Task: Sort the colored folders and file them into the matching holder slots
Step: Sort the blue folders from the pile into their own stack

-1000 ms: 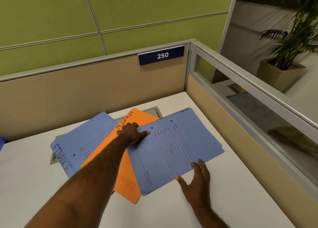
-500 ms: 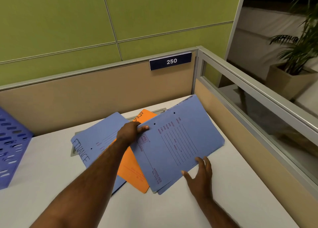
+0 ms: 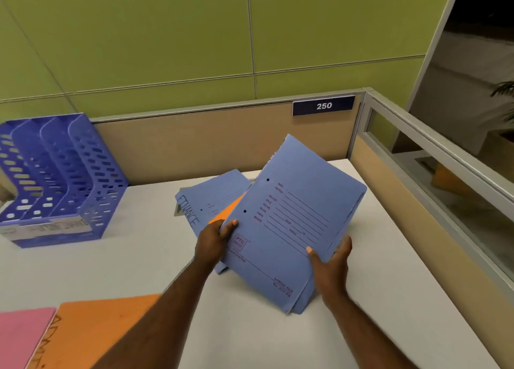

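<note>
While both hands had it raised and tilted off the bench (image 3: 133,263), the blue folder (image 3: 289,229) faced the camera with its printed form side up, and it looked like a small stack, several blue edges showing at its lower right corner. The left hand (image 3: 212,243) had a clenched grip on the folder's left edge, thumb laid over the front near the printed stamp. The right hand (image 3: 331,260) grasped the right edge from below, thumb on the front, fingers curled behind. Just behind it, flat on the bench, lay a second blue folder (image 3: 211,199) with "FINANCE" handwritten along its edge, and an orange folder (image 3: 226,215) peeked out between the two. Over at the near left, another orange folder (image 3: 91,335) with dark hand lettering lay on the bench, touching a pink folder (image 3: 22,338) at the frame's corner. Well apart to the far left stood the blue perforated file holder (image 3: 58,179), upright with several slots and a pale label strip across its front. Beyond ran the tan partition (image 3: 222,143) carrying a dark "250" sign (image 3: 323,105), with a green wall (image 3: 250,34) above.
</note>
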`<state>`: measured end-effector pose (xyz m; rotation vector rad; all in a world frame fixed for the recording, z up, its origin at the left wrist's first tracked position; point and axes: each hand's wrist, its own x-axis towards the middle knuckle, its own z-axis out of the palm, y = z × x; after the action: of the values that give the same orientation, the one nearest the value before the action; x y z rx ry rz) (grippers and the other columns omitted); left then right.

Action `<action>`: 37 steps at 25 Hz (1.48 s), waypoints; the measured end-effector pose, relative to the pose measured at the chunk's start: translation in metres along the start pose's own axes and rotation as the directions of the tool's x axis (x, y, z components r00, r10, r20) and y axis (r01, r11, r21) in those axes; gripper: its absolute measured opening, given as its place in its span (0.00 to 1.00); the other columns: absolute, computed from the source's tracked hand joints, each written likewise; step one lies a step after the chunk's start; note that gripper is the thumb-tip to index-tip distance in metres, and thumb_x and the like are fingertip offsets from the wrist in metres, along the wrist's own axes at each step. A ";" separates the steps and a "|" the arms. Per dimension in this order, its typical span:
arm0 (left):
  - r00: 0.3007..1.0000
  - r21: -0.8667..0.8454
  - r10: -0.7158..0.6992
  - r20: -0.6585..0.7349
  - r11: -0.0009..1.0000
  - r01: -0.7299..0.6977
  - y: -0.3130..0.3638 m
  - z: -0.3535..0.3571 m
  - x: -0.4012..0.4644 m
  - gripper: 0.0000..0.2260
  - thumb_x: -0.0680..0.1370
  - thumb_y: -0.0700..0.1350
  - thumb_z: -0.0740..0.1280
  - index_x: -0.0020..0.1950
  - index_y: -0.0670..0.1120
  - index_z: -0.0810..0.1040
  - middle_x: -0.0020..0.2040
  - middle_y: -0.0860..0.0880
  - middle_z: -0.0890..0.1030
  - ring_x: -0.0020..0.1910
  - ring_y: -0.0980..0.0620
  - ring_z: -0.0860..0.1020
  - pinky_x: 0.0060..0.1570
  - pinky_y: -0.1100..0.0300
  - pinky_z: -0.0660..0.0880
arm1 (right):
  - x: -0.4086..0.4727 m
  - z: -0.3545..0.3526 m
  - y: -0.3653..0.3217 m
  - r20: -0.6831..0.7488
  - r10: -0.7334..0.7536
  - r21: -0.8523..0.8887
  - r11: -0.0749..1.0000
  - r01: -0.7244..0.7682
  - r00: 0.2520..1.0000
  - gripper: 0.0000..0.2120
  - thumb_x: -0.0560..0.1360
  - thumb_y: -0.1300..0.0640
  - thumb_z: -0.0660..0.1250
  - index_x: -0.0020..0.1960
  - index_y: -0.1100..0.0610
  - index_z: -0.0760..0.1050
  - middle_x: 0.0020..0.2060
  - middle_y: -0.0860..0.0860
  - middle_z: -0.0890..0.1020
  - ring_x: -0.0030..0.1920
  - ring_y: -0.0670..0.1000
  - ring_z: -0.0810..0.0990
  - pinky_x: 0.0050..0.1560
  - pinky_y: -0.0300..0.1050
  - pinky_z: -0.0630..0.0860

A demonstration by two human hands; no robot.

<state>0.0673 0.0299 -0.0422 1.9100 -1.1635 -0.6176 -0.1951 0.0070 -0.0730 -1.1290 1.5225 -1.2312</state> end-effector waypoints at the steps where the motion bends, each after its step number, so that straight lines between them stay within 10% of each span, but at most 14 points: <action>1: 0.999 -0.017 -0.020 -0.030 1.000 0.020 -0.007 -0.008 -0.017 0.24 0.74 0.67 0.60 0.38 0.47 0.79 0.36 0.51 0.84 0.36 0.55 0.81 0.37 0.54 0.78 | -0.008 0.003 -0.004 0.014 0.006 -0.021 1.000 -0.006 1.000 0.43 0.69 0.64 0.75 0.76 0.57 0.52 0.70 0.57 0.69 0.66 0.57 0.72 0.66 0.53 0.72; 17: 0.964 -0.262 -0.240 -0.113 0.943 0.205 -0.124 -0.080 -0.285 0.19 0.83 0.47 0.54 0.46 0.37 0.79 0.41 0.41 0.84 0.39 0.43 0.83 0.39 0.47 0.79 | -0.187 0.024 0.015 0.279 0.072 -0.272 0.962 0.007 0.958 0.20 0.76 0.63 0.67 0.67 0.61 0.70 0.60 0.60 0.79 0.57 0.61 0.79 0.59 0.60 0.77; 27: 0.960 -0.138 -0.278 0.044 0.950 0.281 -0.150 -0.100 -0.345 0.14 0.83 0.46 0.58 0.50 0.40 0.81 0.45 0.44 0.84 0.38 0.53 0.81 0.32 0.70 0.71 | -0.240 0.020 0.037 0.270 0.111 -0.387 0.922 0.002 0.957 0.16 0.75 0.66 0.67 0.62 0.66 0.74 0.58 0.61 0.80 0.56 0.62 0.80 0.59 0.57 0.78; 37: 0.960 -0.007 -0.258 0.110 0.966 0.260 -0.149 -0.101 -0.345 0.15 0.81 0.46 0.61 0.64 0.40 0.74 0.57 0.41 0.80 0.54 0.44 0.80 0.54 0.48 0.79 | -0.245 0.025 0.042 0.184 0.221 -0.681 0.731 -0.038 0.958 0.21 0.75 0.56 0.68 0.65 0.63 0.71 0.63 0.62 0.69 0.63 0.63 0.70 0.64 0.55 0.72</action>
<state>0.0578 0.4136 -0.1087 2.0493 -0.9742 -0.8807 -0.1210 0.2442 -0.1000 -1.5330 1.8616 -0.3834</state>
